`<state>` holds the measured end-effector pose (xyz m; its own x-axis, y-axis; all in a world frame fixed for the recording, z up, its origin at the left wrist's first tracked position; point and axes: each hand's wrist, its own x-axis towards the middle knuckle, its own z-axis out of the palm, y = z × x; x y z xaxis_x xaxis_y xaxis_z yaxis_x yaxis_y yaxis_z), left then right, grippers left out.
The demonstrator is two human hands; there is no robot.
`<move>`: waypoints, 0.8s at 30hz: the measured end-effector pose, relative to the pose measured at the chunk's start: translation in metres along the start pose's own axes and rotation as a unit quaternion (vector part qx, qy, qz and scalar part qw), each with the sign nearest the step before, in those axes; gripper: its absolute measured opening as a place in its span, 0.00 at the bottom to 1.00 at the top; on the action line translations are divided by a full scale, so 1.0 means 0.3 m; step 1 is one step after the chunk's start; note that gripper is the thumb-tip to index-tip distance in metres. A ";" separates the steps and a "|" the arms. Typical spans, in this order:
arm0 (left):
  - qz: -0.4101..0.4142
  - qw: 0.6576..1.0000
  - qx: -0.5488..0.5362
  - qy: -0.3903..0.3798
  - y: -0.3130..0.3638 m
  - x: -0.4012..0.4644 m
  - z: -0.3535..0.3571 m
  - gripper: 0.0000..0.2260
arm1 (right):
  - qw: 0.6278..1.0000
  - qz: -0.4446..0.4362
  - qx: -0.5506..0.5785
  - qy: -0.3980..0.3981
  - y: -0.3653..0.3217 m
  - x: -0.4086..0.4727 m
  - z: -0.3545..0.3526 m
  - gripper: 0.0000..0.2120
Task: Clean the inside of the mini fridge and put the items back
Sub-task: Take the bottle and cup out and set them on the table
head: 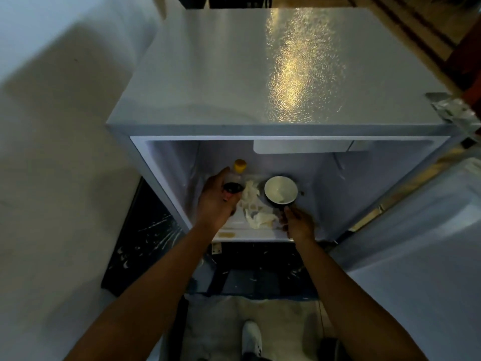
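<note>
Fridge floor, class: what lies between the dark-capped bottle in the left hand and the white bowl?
A crumpled white cloth lies between the bottle and the bowl, seen in the head view.

Surface: fridge floor [307,204], white, inside the open cabinet.
Left: yellow-capped bottle [240,166] stood upright near the back corner.
In front of it: dark-capped jar [232,189]; whether it rested on the floor could not be told.
Middle: crumpled pale cloth [256,208] lay on the floor.
Right of cloth: dark cup [280,190], white inside, upright, touching the cloth's edge.
</note>
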<state>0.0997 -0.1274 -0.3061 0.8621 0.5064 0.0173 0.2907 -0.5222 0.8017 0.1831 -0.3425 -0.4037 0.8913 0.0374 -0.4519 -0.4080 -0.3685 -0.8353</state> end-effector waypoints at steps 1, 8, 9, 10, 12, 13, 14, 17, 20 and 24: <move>0.004 1.000 0.002 0.002 -0.005 0.003 -0.003 0.33 | 1.000 0.006 0.023 0.001 -0.012 -0.004 -0.003 0.20; -0.016 0.992 -0.124 0.024 0.012 -0.155 -0.113 0.31 | 0.991 -0.038 0.127 0.022 -0.081 -0.158 -0.025 0.16; -0.004 0.990 -0.136 0.029 0.020 -0.201 -0.139 0.30 | 0.989 -0.047 0.141 0.018 -0.086 -0.199 -0.028 0.14; 0.009 0.989 -0.145 0.031 0.022 -0.240 -0.164 0.30 | 0.987 -0.055 0.150 0.011 -0.088 -0.241 -0.033 0.13; 0.021 0.986 -0.160 0.031 0.025 -0.320 -0.236 0.28 | 0.986 -0.069 0.149 -0.007 -0.084 -0.346 -0.045 0.12; 0.023 0.986 -0.165 0.029 0.024 -0.355 -0.281 0.28 | 0.987 -0.076 0.141 -0.016 -0.076 -0.401 -0.046 0.12; 0.031 0.984 -0.170 0.028 0.013 -0.386 -0.326 0.28 | 0.988 -0.081 0.131 -0.028 -0.062 -0.453 -0.044 0.12; 0.043 0.986 -0.161 0.025 -0.066 -0.467 -0.442 0.29 | 0.988 -0.071 0.112 -0.075 -0.007 -0.599 -0.007 0.15; 0.019 0.990 -0.135 0.027 -0.186 -0.523 -0.524 0.32 | 0.987 -0.043 0.102 -0.113 0.052 -0.695 0.078 0.32; -0.026 0.991 -0.106 0.073 -0.326 -0.561 -0.612 0.30 | 0.981 -0.005 0.102 -0.164 0.110 -0.776 0.249 0.15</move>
<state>-0.1501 -0.0357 -0.2777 0.7746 0.6307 0.0463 0.2258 -0.3442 0.9113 -0.0526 -0.2939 -0.3495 0.7980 0.3486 -0.4916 -0.4598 -0.1751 -0.8706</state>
